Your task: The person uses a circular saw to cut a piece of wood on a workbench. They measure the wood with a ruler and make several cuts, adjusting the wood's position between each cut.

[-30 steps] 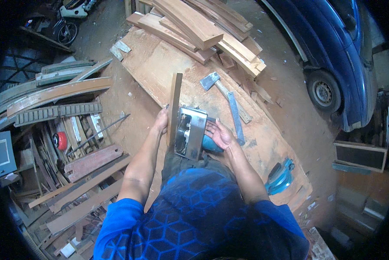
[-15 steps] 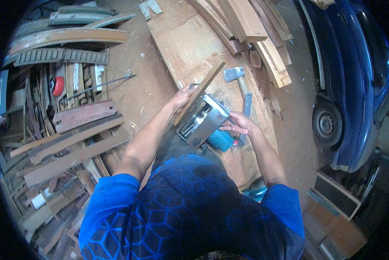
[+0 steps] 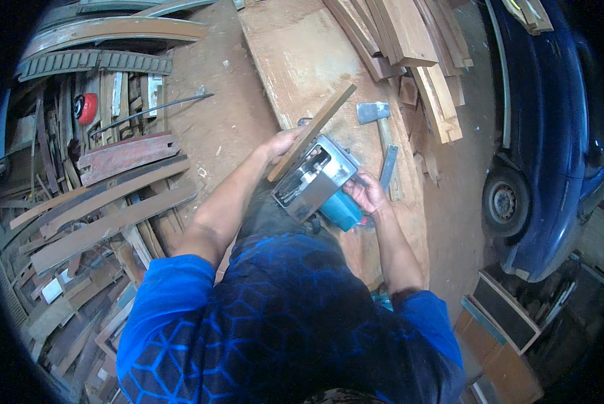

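Observation:
My left hand [image 3: 281, 143] grips a narrow wooden strip [image 3: 315, 128] and holds it slanted against the metal base of an upturned teal power planer [image 3: 313, 179]. My right hand [image 3: 364, 191] grips the planer's teal body at its right side. Both rest over a wide plywood board [image 3: 295, 60] lying on the ground. Just beyond the planer, a hatchet [image 3: 377, 118] with a grey head and wooden handle lies on the board, with a grey-blue flat strip [image 3: 388, 166] next to it.
A stack of planks [image 3: 409, 40] lies at the top right. Scrap wood, curved pieces and a red disc [image 3: 85, 108] crowd the left side. A blue car [image 3: 551, 135] with its wheel [image 3: 502, 202] stands on the right. Wooden boxes [image 3: 500, 316] sit lower right.
The view has swung, so everything sits further up and rotated. The wooden strip has tilted from near upright to slanting up to the right. Both hands keep their grip.

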Available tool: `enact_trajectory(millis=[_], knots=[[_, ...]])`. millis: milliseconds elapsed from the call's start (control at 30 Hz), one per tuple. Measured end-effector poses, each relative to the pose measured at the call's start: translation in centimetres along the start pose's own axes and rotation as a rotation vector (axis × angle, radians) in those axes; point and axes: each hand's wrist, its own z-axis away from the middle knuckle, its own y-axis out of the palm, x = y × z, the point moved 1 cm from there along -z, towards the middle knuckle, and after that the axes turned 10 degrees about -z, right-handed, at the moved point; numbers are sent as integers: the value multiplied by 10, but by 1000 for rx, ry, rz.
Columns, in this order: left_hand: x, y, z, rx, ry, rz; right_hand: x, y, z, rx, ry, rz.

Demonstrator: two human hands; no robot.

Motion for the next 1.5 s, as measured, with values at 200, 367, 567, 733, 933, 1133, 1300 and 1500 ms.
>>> enact_trajectory(millis=[200, 367, 567, 733, 933, 1133, 1300, 1500], knots=[[0, -3, -4, 17, 2, -12, -8, -29, -26, 98, -238, 95], [-9, 6, 4, 42, -11, -57, 8, -33, -8, -655, -600, 1033], [-10, 36, -10, 53, -6, -209, -16, -119, 39, -1033, -670, 1589], [-18, 75, -21, 66, -50, -293, 10, -123, 67, -776, -825, 1338], [-17, 89, -20, 10, 30, -393, 54, -27, 166, -516, -1101, 1872], [-12, 85, -20, -3, 50, -372, 48, 64, 192, -461, -756, 2210], [-8, 85, -16, 15, 59, -340, 46, 74, 177, -456, -664, 2369], [-3, 86, -6, -47, 89, -301, 44, 102, 187, -488, -509, 2582]])
